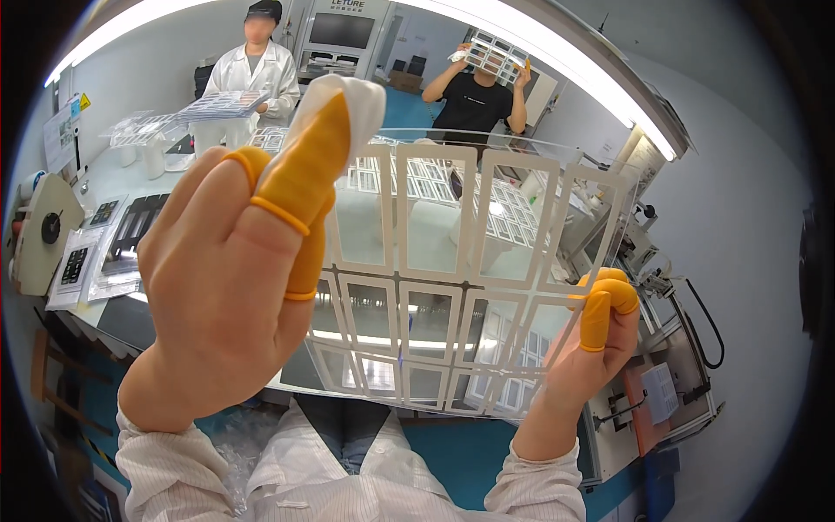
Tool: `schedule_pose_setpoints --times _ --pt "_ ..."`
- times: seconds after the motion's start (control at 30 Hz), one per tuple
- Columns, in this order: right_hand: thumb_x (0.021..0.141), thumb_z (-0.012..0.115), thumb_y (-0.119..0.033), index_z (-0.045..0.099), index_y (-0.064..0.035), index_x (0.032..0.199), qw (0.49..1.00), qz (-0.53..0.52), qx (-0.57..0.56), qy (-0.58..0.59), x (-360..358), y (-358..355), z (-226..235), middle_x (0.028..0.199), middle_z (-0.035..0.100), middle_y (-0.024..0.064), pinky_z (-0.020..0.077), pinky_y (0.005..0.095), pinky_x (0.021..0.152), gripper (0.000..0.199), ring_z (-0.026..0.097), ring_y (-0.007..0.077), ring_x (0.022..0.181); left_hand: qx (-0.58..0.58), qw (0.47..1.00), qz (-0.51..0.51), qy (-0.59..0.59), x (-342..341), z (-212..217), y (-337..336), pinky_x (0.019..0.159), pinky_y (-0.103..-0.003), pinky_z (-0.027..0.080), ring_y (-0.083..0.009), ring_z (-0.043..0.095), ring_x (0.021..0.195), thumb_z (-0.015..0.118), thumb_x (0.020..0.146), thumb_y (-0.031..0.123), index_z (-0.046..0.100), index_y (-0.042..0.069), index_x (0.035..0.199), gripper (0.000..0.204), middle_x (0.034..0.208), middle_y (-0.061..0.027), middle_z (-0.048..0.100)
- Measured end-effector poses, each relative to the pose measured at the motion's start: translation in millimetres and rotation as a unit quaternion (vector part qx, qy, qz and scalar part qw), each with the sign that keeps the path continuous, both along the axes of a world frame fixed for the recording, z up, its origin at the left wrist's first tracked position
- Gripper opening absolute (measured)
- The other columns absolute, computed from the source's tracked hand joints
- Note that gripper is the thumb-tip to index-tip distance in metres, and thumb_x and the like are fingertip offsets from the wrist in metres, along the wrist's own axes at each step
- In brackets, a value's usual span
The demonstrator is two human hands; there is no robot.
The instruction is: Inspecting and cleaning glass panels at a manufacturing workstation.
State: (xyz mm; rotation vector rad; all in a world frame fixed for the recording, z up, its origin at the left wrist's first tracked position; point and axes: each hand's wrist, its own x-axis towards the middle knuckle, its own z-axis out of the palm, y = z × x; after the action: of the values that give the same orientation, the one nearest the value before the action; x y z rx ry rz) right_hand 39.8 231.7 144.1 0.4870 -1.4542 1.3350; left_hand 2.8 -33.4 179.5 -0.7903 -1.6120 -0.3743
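A clear sheet [437, 213] printed with rows of white rectangular frames is held up in front of me. My right hand [604, 326], in orange finger cots, pinches its right edge. My left hand [235, 261] is raised close to the camera at the sheet's left side. Orange finger cots cover several of its fingers, and they are closed on a folded white cloth [361, 104]. The cloth is near the sheet's upper left; whether it touches the surface I cannot tell.
Beyond the sheet, a worktable [104, 317] carries more framed sheets [513, 213]. A stack of sheets [222, 105] rests on white supports before a co-worker in a white coat [252, 74]. Another person in black [474, 109] lifts a sheet. Bagged dark parts [74, 265] lie left; machinery [648, 252] stands right.
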Motion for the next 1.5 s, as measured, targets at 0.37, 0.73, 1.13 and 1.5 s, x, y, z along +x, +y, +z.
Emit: schedule_pose_setpoints --times 0.37,0.73,1.13,1.5 --pt "0.084 0.058 -0.016 0.055 -0.0019 0.093 0.999 0.025 -0.032 0.004 -4 3 1 0.093 0.056 0.0050 0.0377 0.0250 0.082 0.017 0.051 0.0110 0.085 0.030 0.999 0.025 -0.010 -2 -8 -15 0.054 -0.030 0.041 -0.0257 0.052 0.063 0.059 0.076 -0.002 0.054 -0.004 0.099 0.024 0.078 -0.0141 0.052" --pt "0.087 0.052 -0.013 0.055 -0.0006 0.102 0.995 0.092 -0.046 -0.008 -10 20 -1 0.099 0.058 0.0072 0.0383 0.0281 0.089 0.019 0.054 0.0151 0.095 0.049 0.997 0.050 -0.027 -4 -14 -23 0.052 -0.028 0.039 -0.0217 0.051 0.060 0.059 0.078 0.000 0.055 -0.004 0.099 0.022 0.076 -0.0120 0.052" --pt "0.089 0.049 -0.015 0.053 -0.0006 0.099 0.994 0.057 -0.093 0.001 -9 33 8 0.094 0.057 0.0078 0.0390 0.0272 0.087 0.018 0.052 0.0131 0.086 0.010 0.999 -0.030 -0.023 -5 -20 -7 0.046 -0.030 0.035 -0.0227 0.045 0.054 0.060 0.073 -0.004 0.053 -0.005 0.092 0.020 0.067 -0.0112 0.045" --pt "0.088 0.051 -0.014 0.054 0.0005 0.101 0.995 0.067 -0.070 0.027 -4 28 7 0.097 0.057 0.0089 0.0378 0.0287 0.091 0.020 0.053 0.0155 0.094 0.135 0.987 -0.082 0.016 -10 -14 -7 0.051 -0.021 0.039 -0.0129 0.049 0.058 0.062 0.077 0.004 0.057 -0.004 0.104 0.030 0.082 -0.0112 0.058"
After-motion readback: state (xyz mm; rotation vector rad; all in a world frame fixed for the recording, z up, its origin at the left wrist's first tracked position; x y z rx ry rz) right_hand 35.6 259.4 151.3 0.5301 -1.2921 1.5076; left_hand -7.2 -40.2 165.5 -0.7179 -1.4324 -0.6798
